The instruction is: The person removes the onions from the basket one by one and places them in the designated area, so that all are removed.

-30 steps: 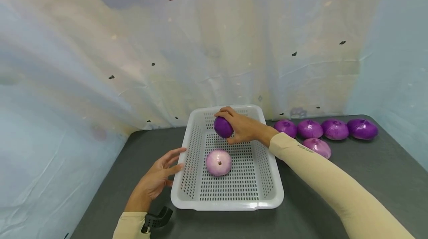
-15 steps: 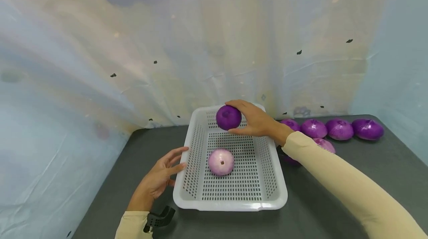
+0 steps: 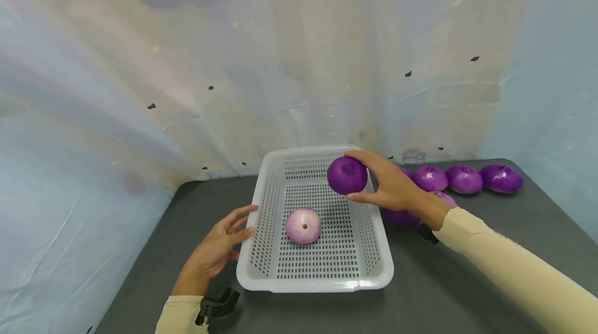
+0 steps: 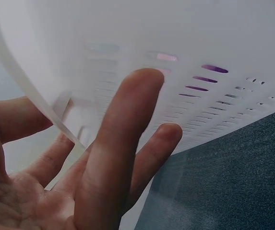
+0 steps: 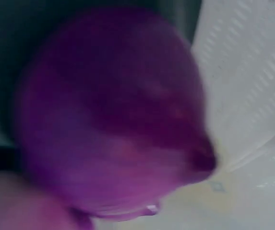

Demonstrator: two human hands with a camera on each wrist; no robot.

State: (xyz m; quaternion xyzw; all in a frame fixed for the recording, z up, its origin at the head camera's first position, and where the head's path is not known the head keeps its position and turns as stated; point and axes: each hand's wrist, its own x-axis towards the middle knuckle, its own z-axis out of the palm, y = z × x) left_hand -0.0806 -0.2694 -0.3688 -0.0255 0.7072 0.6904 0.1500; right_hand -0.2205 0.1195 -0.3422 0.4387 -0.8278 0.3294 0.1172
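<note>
My right hand grips a dark purple onion above the right side of a white slotted plastic basket. In the right wrist view this onion fills much of the picture, blurred, its pointed end toward the basket. A paler purple-and-white onion lies on the basket floor, root end up. At the basket's left rim my left hand rests with fingers spread and relaxed. The left wrist view shows its fingers beside the basket's outer wall.
Several purple onions stand in a back row on the dark table, right of the basket. Others lie nearer, partly behind the right hand and wrist. A pale patterned curtain hangs behind the table.
My right hand has moved right with the dark purple onion, from over the basket's middle toward its right rim, turning the onion's top toward the camera. The left hand and pale onion stay put.
</note>
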